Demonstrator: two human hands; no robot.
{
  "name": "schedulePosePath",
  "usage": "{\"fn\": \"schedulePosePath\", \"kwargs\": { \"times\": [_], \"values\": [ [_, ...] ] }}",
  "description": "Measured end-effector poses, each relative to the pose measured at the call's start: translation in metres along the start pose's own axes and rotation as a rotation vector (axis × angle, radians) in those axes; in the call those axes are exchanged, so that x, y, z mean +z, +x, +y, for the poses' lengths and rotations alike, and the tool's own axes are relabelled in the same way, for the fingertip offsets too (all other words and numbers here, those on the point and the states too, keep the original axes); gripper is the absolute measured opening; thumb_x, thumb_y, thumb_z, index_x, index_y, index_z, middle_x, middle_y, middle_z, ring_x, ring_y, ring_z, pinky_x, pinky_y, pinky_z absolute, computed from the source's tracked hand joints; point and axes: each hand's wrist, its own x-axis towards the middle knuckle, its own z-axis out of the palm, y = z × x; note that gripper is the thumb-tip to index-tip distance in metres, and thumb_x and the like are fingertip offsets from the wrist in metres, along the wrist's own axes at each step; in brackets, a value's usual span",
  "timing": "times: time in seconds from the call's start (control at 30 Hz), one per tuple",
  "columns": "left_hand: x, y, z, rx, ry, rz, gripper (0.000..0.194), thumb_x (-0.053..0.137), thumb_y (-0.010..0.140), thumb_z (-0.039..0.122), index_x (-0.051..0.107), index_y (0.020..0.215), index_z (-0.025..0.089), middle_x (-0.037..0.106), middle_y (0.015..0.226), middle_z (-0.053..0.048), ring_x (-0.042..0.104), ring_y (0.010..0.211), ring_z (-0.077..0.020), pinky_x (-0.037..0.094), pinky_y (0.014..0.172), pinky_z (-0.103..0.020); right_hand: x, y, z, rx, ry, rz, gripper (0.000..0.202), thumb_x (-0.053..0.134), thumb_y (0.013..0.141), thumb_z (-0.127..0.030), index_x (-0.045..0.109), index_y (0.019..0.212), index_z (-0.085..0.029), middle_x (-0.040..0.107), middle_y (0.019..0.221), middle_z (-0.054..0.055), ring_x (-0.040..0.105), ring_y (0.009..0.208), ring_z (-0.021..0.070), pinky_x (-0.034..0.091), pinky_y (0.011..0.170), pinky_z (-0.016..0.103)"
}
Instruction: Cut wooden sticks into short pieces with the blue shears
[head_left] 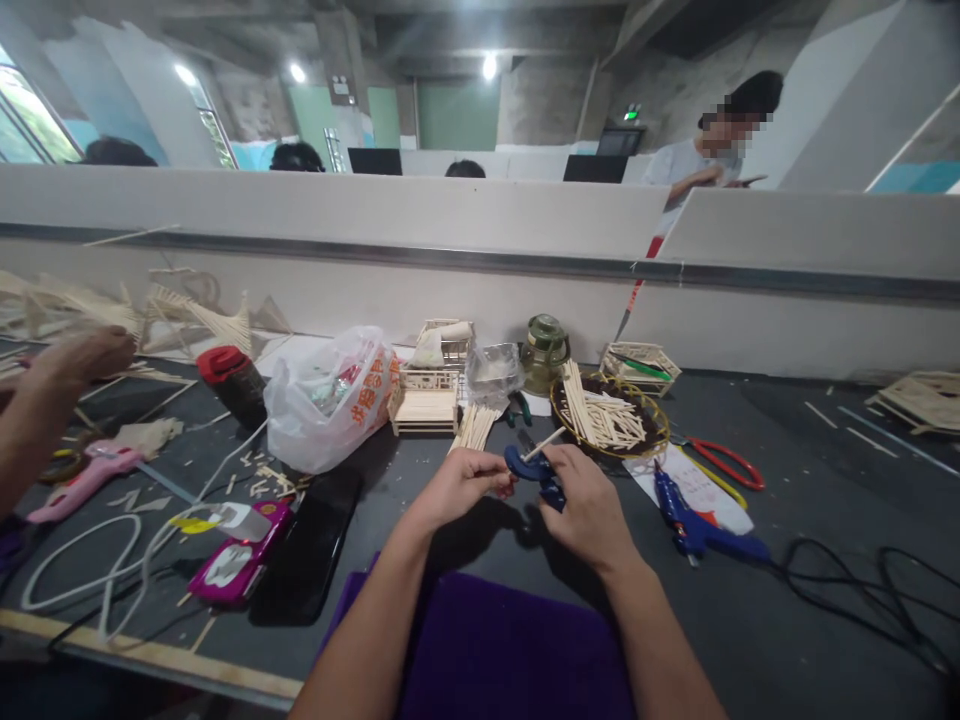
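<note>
My right hand (589,505) is wrapped round a dark blue hand tool (529,466), with a pale wooden stick (546,443) at the tool's head. Just to the left, my left hand (465,490) has its fingers pinched together close to the tool's end; what they hold is too small to make out. Beyond my hands lie a bundle of sticks (474,428) and a woven basket (661,432) with many sticks in it. A small wooden stick model (424,402) stands behind my left hand.
A plastic bag (322,400), black phone (306,550) and pink device (236,560) with white cables lie left. At right are a blue glue gun (694,530) and red-handled tool (727,462). Another person's arm (45,400) reaches in at far left; a low partition (450,285) runs behind.
</note>
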Motion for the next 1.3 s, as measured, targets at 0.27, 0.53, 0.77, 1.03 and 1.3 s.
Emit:
{"fn": "schedulePosePath", "kwargs": {
  "times": [0.27, 0.53, 0.77, 1.03, 1.3],
  "values": [
    [-0.006, -0.003, 0.000, 0.014, 0.100, -0.051, 0.015, 0.059, 0.076, 0.019, 0.066, 0.065, 0.011, 0.065, 0.064, -0.004, 0.059, 0.065, -0.0135, 0.045, 0.065, -0.023, 0.000, -0.002, 0.001, -0.059, 0.022, -0.012, 0.050, 0.052, 0.069, -0.013, 0.051, 0.119, -0.015, 0.056, 0.105, 0.012, 0.052, 0.098, 0.0262, 0.043, 0.085, 0.038],
    [-0.008, -0.005, 0.007, -0.041, 0.074, -0.085, 0.015, 0.061, 0.076, 0.022, 0.067, 0.067, 0.011, 0.065, 0.065, -0.004, 0.059, 0.064, -0.0132, 0.045, 0.064, -0.022, -0.003, -0.003, 0.000, -0.059, 0.062, -0.046, 0.047, 0.053, 0.068, -0.013, 0.052, 0.115, -0.016, 0.058, 0.101, 0.011, 0.053, 0.097, 0.0265, 0.044, 0.084, 0.038],
    [-0.010, -0.005, 0.003, -0.069, 0.085, -0.078, 0.027, 0.065, 0.076, 0.036, 0.067, 0.065, 0.011, 0.065, 0.064, -0.005, 0.059, 0.060, -0.0132, 0.046, 0.061, -0.023, -0.004, -0.004, -0.001, -0.023, 0.120, -0.107, 0.042, 0.053, 0.072, -0.015, 0.053, 0.114, -0.017, 0.060, 0.100, 0.010, 0.057, 0.096, 0.0242, 0.047, 0.083, 0.036],
    [-0.009, -0.006, 0.009, -0.121, 0.066, -0.101, 0.033, 0.068, 0.074, 0.043, 0.068, 0.067, 0.011, 0.064, 0.062, -0.005, 0.057, 0.058, -0.0119, 0.045, 0.058, -0.021, 0.008, -0.008, 0.000, 0.008, 0.208, -0.097, 0.034, 0.052, 0.074, -0.017, 0.057, 0.108, -0.017, 0.064, 0.111, 0.009, 0.061, 0.100, 0.0209, 0.047, 0.088, 0.031],
    [-0.016, -0.008, 0.003, -0.158, 0.057, -0.148, 0.035, 0.068, 0.074, 0.045, 0.067, 0.070, 0.011, 0.063, 0.063, -0.005, 0.056, 0.056, -0.0113, 0.046, 0.057, -0.021, 0.006, -0.004, -0.008, 0.086, 0.107, -0.173, 0.023, 0.049, 0.080, -0.025, 0.058, 0.100, -0.018, 0.068, 0.096, 0.006, 0.064, 0.086, 0.0203, 0.044, 0.073, 0.028]
  ]
}}
